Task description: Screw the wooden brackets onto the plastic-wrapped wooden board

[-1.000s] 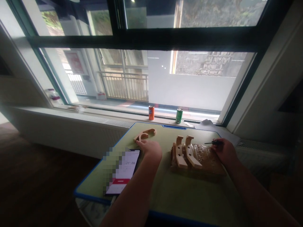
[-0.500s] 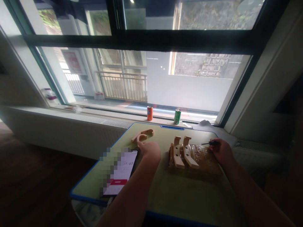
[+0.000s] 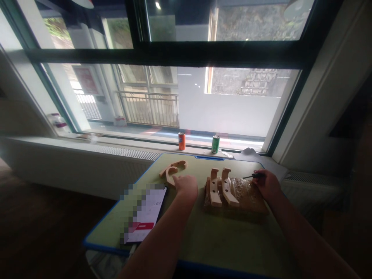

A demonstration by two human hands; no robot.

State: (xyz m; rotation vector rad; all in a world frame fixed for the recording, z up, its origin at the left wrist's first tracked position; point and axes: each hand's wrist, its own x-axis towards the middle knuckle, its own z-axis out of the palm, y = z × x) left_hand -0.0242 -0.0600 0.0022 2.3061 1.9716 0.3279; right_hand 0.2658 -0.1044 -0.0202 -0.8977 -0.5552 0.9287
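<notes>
My right hand grips a screwdriver by its dark handle, the thin shaft pointing left over the far right part of a brown wooden board. Two pale wooden hooks with dark holes lie side by side across the board's left half. My left hand is closed, fingertips together beside a curved wooden hook on the table. Whatever may be in those fingers is hidden. Another wooden hook lies just behind that one.
A phone, partly pixelated, lies left of my left forearm on the blue-edged table. An orange can and a green can stand on the windowsill behind. Grey cloth or paper lies at the back right.
My left hand has drawn slightly away from the curved hook, showing more of it. The screwdriver's tip has tilted down a little. The whole view has shifted slightly.
</notes>
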